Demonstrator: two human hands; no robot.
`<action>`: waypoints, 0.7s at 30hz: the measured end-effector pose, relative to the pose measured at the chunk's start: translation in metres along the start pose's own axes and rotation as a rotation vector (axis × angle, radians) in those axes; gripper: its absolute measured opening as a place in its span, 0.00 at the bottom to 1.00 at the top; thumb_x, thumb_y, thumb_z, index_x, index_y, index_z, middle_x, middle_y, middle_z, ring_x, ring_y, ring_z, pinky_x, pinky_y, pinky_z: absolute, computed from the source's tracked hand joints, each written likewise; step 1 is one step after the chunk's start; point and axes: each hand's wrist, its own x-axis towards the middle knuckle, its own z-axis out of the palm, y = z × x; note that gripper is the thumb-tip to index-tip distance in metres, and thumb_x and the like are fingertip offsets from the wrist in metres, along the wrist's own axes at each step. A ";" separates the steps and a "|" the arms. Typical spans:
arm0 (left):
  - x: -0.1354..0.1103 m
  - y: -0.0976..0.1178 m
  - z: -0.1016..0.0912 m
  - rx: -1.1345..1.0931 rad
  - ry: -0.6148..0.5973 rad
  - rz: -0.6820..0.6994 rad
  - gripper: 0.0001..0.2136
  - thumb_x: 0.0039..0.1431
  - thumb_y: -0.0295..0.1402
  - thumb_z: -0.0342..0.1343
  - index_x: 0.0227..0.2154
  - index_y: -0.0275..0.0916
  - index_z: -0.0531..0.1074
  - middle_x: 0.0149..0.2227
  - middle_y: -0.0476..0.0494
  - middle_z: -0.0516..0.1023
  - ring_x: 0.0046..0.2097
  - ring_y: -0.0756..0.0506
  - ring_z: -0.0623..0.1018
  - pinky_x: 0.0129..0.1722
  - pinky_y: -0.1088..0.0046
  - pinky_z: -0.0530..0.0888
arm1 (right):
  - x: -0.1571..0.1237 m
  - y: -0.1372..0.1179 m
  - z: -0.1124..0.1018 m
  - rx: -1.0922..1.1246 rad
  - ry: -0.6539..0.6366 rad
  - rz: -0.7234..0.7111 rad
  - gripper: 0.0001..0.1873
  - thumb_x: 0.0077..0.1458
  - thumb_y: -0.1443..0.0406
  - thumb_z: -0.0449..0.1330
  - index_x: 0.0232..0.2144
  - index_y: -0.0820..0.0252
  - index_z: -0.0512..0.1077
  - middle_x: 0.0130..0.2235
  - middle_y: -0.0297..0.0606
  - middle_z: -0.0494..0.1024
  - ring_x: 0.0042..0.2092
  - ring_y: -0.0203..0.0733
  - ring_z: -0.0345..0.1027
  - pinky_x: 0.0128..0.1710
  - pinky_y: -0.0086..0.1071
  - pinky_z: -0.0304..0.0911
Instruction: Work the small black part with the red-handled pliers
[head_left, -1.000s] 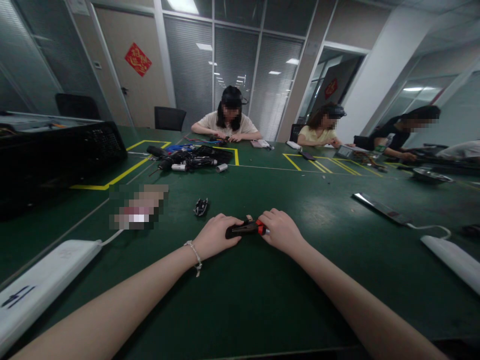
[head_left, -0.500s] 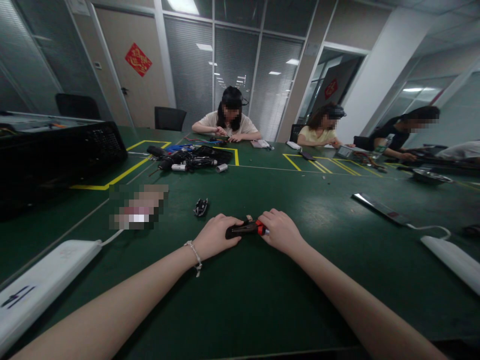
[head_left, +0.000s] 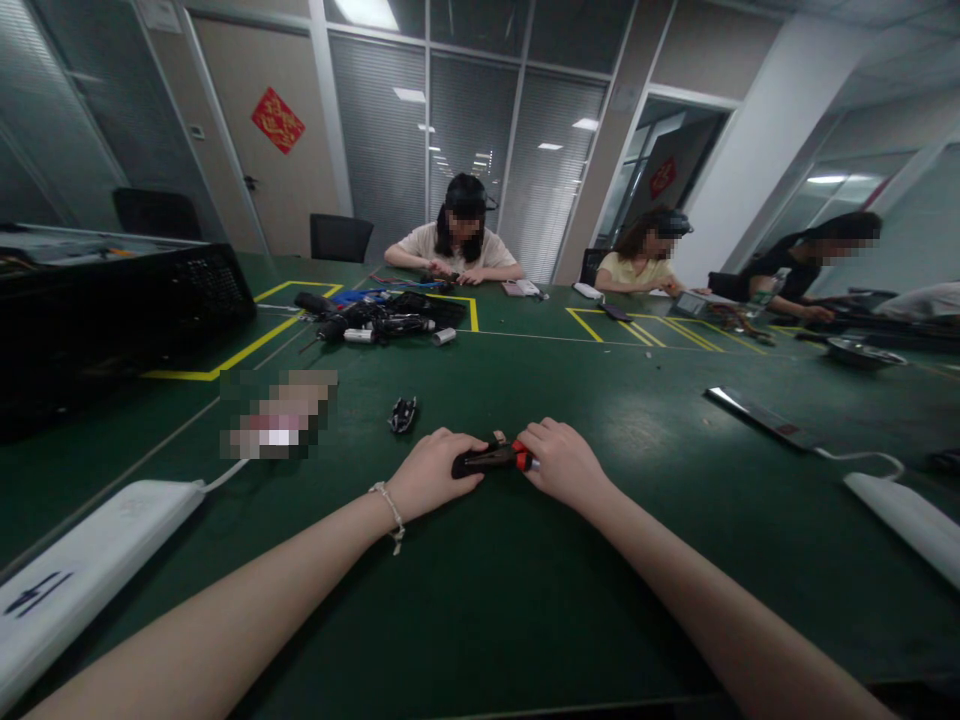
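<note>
On the green table in front of me, my left hand [head_left: 436, 470] is closed on the left end of a dark, elongated black part [head_left: 484, 461], thumb along its near side. My right hand [head_left: 561, 462] is closed around a red-and-black hand tool [head_left: 523, 456]. Its red end meets the right end of the black part; the rest is hidden in my fingers, so its exact kind does not show. A small light-coloured bit [head_left: 500, 437] shows just behind the part. Left of my hands, apart from them, lies a small black-and-silver piece [head_left: 403, 414].
A white power bank [head_left: 112, 560] marked in ink is cabled to a blurred phone-like item [head_left: 281, 420] on the left. Behind are a black computer case [head_left: 127, 330] and a pile of dark cables [head_left: 390, 315]. Several people sit across the table. Another cabled device [head_left: 761, 415] lies right.
Both hands keep the same hold on the black part and the tool, with hardly any movement. Across the table, the person's hands have shifted slightly.
</note>
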 end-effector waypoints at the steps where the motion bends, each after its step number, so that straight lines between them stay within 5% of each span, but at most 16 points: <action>1: 0.000 0.000 0.000 0.000 0.000 -0.001 0.17 0.50 0.35 0.54 0.45 0.45 0.65 0.44 0.50 0.72 0.42 0.45 0.68 0.42 0.66 0.66 | 0.000 0.000 0.000 0.004 0.001 0.000 0.08 0.45 0.65 0.55 0.32 0.62 0.68 0.34 0.39 0.71 0.34 0.39 0.59 0.33 0.31 0.54; 21: 0.000 0.000 0.000 -0.014 0.003 -0.012 0.17 0.50 0.35 0.54 0.44 0.46 0.66 0.44 0.51 0.72 0.41 0.45 0.69 0.41 0.66 0.66 | 0.000 0.000 0.000 0.014 0.012 0.003 0.09 0.45 0.66 0.55 0.32 0.62 0.69 0.34 0.39 0.71 0.34 0.39 0.59 0.33 0.31 0.54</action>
